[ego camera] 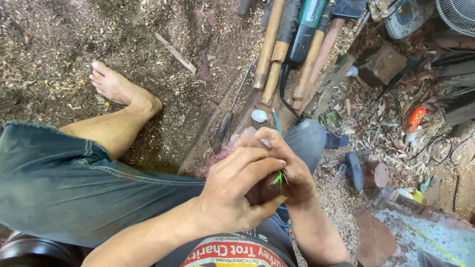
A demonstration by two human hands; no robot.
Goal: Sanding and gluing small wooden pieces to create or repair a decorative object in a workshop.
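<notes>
My left hand [232, 190] wraps around a small dark reddish-brown wooden piece [267, 190] held over my lap. My right hand [287, 163] closes around the same piece from the right, its fingers curled over the top. A bright green sliver [279, 178] shows between the two hands, against the wood; what it belongs to is hidden. Both hands overlap and cover most of the piece.
Several wooden tool handles [269, 47] and a green-and-black power tool [304, 32] lie on a plank ahead. A teal pencil [276, 121] and a white pebble-like lump [259, 115] rest near my knee. My bare foot [116, 86] is on the sawdust floor. Scrap wood and debris lie right.
</notes>
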